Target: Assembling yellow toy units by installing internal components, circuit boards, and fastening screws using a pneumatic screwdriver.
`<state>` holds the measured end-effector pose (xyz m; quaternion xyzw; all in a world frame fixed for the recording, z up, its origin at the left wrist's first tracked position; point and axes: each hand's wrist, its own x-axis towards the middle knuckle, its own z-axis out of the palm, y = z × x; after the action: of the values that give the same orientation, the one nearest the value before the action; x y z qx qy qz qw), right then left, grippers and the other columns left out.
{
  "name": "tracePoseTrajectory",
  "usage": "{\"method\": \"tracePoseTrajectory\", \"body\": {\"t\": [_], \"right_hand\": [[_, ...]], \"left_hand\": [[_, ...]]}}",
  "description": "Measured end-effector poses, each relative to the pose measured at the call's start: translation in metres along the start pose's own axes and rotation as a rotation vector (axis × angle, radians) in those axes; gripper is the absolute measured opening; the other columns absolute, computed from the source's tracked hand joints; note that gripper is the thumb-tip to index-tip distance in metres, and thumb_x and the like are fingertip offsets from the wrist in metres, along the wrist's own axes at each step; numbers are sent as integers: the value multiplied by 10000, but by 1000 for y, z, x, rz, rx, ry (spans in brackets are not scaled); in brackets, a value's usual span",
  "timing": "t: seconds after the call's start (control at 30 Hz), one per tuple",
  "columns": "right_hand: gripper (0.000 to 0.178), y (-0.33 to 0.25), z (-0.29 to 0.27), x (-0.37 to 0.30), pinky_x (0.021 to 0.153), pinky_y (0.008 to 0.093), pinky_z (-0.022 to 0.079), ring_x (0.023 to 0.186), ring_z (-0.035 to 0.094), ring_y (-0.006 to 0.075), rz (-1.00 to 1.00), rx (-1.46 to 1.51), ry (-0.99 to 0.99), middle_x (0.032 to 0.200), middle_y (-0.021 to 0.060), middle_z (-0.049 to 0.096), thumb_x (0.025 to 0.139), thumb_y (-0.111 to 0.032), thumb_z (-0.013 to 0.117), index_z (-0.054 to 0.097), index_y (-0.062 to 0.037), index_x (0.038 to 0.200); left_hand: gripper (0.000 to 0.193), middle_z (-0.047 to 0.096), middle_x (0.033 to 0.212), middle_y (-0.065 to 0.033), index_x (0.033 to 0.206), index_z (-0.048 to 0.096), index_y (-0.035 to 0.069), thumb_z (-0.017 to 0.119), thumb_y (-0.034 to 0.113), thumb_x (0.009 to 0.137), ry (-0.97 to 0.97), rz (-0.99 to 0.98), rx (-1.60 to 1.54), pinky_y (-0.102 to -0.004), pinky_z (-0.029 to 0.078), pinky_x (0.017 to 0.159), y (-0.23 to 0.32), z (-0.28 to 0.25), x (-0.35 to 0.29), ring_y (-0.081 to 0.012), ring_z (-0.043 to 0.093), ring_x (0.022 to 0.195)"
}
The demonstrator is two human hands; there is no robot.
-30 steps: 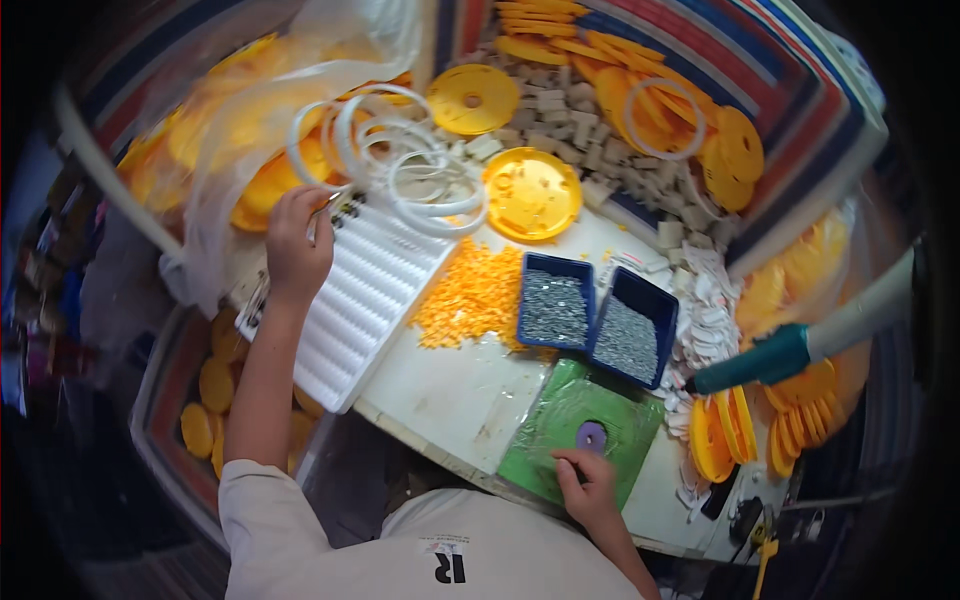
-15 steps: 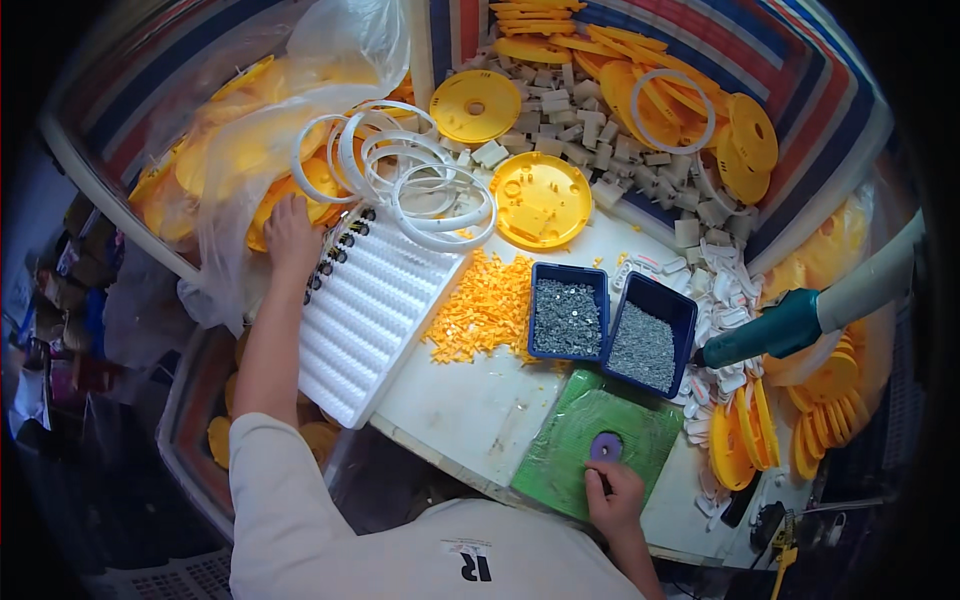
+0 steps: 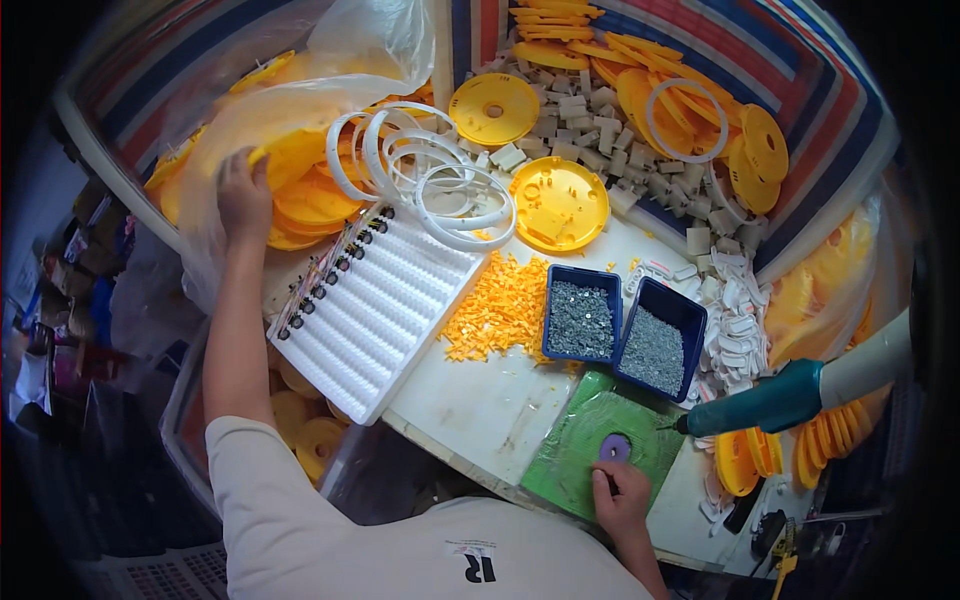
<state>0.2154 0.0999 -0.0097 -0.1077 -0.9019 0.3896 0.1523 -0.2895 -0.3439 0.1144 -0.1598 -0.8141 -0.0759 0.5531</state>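
1. Yellow disc (image 3: 296,152) leans in the heap (image 3: 312,203) at upper left, tilted, its longest visible span running roughly left to right.
2. It lies just right of the left grip (image 3: 245,193); whether those fingers pinch its rim, I cannot tell.
3. Right grip (image 3: 620,493) curls beside the purple ring (image 3: 621,441), contents hidden.
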Motion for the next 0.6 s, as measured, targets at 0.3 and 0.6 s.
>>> {"method": "tracePoseTrajectory", "body": {"t": [0.3,0.6], "right_hand": [[59,2,-6,-7,611,386,497,658,642,304,38,-1,29,756,128,675,888,-94,716,740,-45,911],[278,-5,-24,-2,658,274,492,766,626,88,253,862,-55,925,61,701,1007,-123,644,674,47,1225]], "left_hand": [[385,711,1152,-218,1246,629,-51,582,297,1089,25,-580,-308,-417,547,882,73,-96,-4,-327,696,1032],[361,705,1022,-244,1333,586,-1,539,244,1072,-1260,-550,-1138,-440,543,874,340,-164,-137,-353,710,951]]}}
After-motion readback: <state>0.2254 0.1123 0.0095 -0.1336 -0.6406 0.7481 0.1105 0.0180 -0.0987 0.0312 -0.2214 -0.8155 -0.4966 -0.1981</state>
